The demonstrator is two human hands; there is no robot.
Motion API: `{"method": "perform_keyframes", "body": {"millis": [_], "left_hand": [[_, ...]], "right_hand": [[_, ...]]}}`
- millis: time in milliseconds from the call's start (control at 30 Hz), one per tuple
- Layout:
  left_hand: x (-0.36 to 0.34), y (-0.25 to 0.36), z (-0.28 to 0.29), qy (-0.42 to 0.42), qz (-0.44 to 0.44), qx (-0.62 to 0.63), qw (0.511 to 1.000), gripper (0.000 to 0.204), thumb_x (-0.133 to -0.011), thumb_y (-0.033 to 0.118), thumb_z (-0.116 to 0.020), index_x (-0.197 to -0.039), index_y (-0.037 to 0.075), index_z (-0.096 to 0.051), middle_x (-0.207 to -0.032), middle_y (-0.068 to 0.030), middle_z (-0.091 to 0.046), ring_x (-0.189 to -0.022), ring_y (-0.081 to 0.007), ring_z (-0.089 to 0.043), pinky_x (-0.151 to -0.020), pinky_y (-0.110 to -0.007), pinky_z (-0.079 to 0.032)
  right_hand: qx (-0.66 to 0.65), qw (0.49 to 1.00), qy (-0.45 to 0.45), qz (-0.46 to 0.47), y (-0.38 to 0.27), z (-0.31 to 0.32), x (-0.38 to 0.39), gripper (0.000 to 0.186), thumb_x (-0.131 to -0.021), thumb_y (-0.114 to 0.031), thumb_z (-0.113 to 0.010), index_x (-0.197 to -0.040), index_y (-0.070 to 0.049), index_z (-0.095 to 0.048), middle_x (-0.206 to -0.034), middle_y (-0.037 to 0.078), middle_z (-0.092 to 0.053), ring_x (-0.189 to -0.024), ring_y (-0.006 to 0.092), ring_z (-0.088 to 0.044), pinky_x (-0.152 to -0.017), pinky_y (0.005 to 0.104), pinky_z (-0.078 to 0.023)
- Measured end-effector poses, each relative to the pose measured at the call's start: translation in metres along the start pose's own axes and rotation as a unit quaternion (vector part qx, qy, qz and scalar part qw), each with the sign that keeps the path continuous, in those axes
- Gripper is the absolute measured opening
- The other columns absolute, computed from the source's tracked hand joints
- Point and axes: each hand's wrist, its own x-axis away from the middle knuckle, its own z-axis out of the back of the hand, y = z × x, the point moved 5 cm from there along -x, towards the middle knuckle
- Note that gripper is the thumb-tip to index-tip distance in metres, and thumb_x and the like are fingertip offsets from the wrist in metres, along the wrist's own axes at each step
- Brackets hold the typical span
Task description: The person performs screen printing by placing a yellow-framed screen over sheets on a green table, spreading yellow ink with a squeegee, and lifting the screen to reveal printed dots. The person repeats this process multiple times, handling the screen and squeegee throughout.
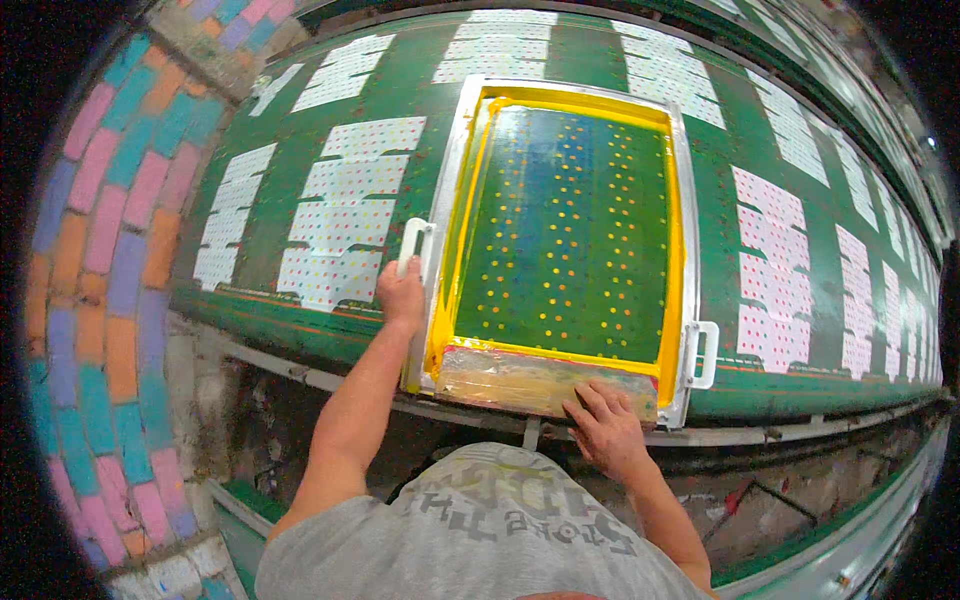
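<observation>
A screen-printing frame (pixel 687 270) with metal sides lies on the green printing table in front of me. Yellow ink lines the inner border of its mesh (pixel 540 250), which carries rows of small dots. At the left side, my left hand (pixel 402 292) is closed round a white handle (pixel 414 240). Along the near end rests a wide squeegee (pixel 510 382) with a worn, tape-wrapped wooden grip. My right hand (pixel 610 428) grasps the right part of that squeegee, fingers over its top and thumb side toward me.
White cut pieces printed with coloured dots (pixel 350 215) lie in rows on the green table (pixel 440 150), left, right and beyond the frame. Another white handle (pixel 703 355) sticks out on the frame's right. A rail (pixel 780 432) edges the table; a painted brick wall (pixel 120 250) stands left.
</observation>
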Motion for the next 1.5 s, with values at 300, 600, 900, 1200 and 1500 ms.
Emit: {"method": "perform_keyframes", "body": {"millis": [300,600,900,1200,1500], "left_hand": [[-0.089,0.043,-0.024,-0.139,-0.202,-0.169,0.955,0.041,-0.1,0.042,-0.075,-0.12,0.007,-0.072,-0.113,-0.0269,-0.078,-0.11,-0.0486,-0.074,-0.095,-0.057,-0.057],[-0.085,0.043,-0.035,-0.189,-0.189,-0.131,0.955,0.037,-0.111,0.038,-0.055,-0.124,0.008,-0.072,-0.117,-0.0277,-0.077,-0.112,-0.0509,-0.072,-0.096,-0.061,-0.056],[-0.09,0.039,-0.04,-0.204,-0.18,-0.139,0.952,0.038,-0.113,0.041,-0.049,-0.122,0.011,-0.071,-0.116,-0.0261,-0.078,-0.11,-0.0523,-0.072,-0.093,-0.065,-0.056],[-0.087,0.042,-0.037,-0.208,-0.178,-0.136,0.952,0.036,-0.113,0.04,-0.049,-0.122,0.012,-0.07,-0.112,-0.0244,-0.079,-0.108,-0.0496,-0.074,-0.093,-0.062,-0.056],[-0.082,0.047,-0.031,-0.19,-0.212,-0.115,0.952,0.031,-0.114,0.032,-0.049,-0.12,0.01,-0.069,-0.108,-0.027,-0.077,-0.101,-0.0527,-0.072,-0.087,-0.063,-0.055]], "right_hand": [[0.105,0.993,0.042,0.02,-0.018,0.023,-0.026,0.058,-0.086,-0.008,-0.07,-0.144,-0.011,-0.066,-0.144,0.014,-0.066,-0.134,0.0366,-0.063,-0.115,0.0529,-0.051],[0.114,0.989,-0.069,-0.067,-0.043,0.015,-0.118,0.045,-0.084,-0.006,-0.075,-0.128,-0.011,-0.072,-0.118,0.014,-0.074,-0.109,0.0383,-0.073,-0.094,0.051,-0.058],[0.092,0.98,-0.121,-0.127,-0.062,0.019,-0.095,0.048,-0.087,-0.002,-0.07,-0.132,-0.015,-0.074,-0.114,0.013,-0.076,-0.106,0.0398,-0.073,-0.091,0.0535,-0.059],[0.154,0.986,0.026,-0.057,-0.068,-0.002,-0.087,0.053,-0.082,-0.006,-0.073,-0.135,-0.015,-0.073,-0.127,0.01,-0.074,-0.108,0.0324,-0.074,-0.093,0.0468,-0.058],[0.15,0.986,0.07,-0.012,0.036,0.024,-0.206,0.054,-0.08,0.003,-0.072,-0.131,-0.015,-0.076,-0.122,0.01,-0.075,-0.112,0.0352,-0.072,-0.097,0.0492,-0.056]]}}
